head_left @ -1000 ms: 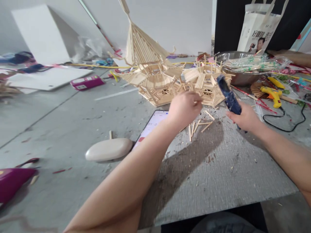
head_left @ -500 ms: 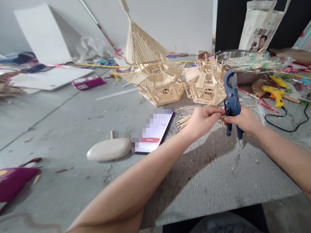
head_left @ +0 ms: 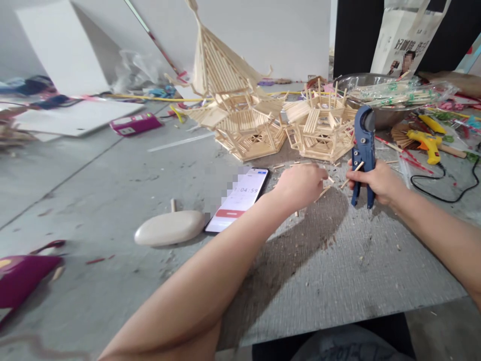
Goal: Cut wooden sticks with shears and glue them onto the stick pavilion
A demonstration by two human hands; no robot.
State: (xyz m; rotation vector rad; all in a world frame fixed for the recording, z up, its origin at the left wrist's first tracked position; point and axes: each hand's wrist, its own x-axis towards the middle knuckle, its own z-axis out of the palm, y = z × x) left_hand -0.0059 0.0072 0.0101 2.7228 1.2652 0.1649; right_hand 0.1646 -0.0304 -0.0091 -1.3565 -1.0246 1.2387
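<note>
My right hand (head_left: 378,181) is closed round a blue cutter (head_left: 364,150), with a short wooden stick (head_left: 353,174) pinched at its fingertips. To its left, my left hand (head_left: 302,184) is palm down over several loose sticks on the grey board; its fingers bend downward, and what they touch is partly hidden. Thin sticks (head_left: 326,190) show beside its fingertips. Behind the hands stand two stick-built models, a taller one (head_left: 240,120) with a pointed roof and a lower one (head_left: 321,125) with upright posts.
A phone (head_left: 238,200) and a pale oval case (head_left: 169,228) lie left of my hands. Back right are a metal bowl (head_left: 383,118) with bagged sticks and a yellow glue gun (head_left: 426,145) with a black cord. Purple packs (head_left: 135,124) lie left.
My left hand has moved away from the cutter, left and down to the loose sticks. A stick now shows slanting from my right fingertips; the cutter has shifted slightly right.
</note>
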